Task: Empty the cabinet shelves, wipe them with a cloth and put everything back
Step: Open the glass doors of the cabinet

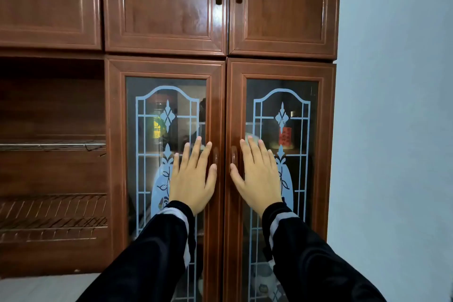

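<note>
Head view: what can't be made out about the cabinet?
Head view, shelf contents: dim behind patterned glass; a yellow thing and a red thing unidentifiable.
Head view, handles: left hand and right hand lie close; contact unclear.
Head view, doors: bottoms hidden by sleeves, cut by lower edge.

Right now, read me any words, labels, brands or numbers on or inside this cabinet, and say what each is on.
Nothing here can be read for certain.
Yellow-labelled jar behind the left glass door: dark print, too blurred to read.
Red container behind the right glass door: dark marks, too blurred to read.
</note>
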### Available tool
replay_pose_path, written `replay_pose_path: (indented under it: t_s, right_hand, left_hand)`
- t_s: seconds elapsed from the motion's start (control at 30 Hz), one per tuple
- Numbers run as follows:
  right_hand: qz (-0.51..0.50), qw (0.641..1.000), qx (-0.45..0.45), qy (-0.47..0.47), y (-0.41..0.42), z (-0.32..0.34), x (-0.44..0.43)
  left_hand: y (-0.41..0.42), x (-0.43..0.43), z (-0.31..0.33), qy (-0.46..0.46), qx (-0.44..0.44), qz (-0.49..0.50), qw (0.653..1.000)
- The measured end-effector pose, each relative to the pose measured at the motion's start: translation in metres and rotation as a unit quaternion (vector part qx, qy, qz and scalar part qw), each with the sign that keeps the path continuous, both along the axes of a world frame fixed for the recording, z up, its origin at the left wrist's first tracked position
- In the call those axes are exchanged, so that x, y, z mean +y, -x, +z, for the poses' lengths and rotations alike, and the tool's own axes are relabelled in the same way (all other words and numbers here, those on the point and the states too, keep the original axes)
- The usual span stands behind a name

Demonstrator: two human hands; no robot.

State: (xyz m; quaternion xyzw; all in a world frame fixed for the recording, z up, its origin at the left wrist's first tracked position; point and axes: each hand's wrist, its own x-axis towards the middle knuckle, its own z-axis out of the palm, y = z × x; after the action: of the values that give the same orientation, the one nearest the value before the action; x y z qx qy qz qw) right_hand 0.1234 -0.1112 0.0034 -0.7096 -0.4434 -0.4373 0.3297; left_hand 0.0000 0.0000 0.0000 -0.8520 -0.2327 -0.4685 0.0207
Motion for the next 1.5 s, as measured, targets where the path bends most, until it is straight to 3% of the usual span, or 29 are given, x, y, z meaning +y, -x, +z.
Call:
replay_pose_path:
  t_s: [0.37,0.7,0.87,1.1,1.5]
  right_hand:
    - [-0.013,1.000,0.024,0.014,0.001,-0.008,0.018]
    - [-0.029,0.999,0.028,0.007,0.014,-0.006,0.019]
    - [-0.024,1.000,-0.003,-0.016,0.017,-0.011,0.005]
    - [-0.070,0.995,-0.064,-0.010,0.029,-0.014,-0.047]
    - [-0.142,0.984,-0.102,0.040,0.037,-0.018,-0.169]
  left_hand:
    - [0.006,0.013,-0.010,0.049,0.132,0.019,0.990]
    - [0.012,0.017,-0.009,0.054,0.156,0.015,0.986]
    - [0.011,0.007,-0.005,0.043,0.122,0.000,0.992]
    - [-0.001,-0.029,-0.001,-0.037,0.036,-0.100,0.994]
    - [-0.011,-0.107,-0.011,-0.165,0.005,-0.193,0.967]
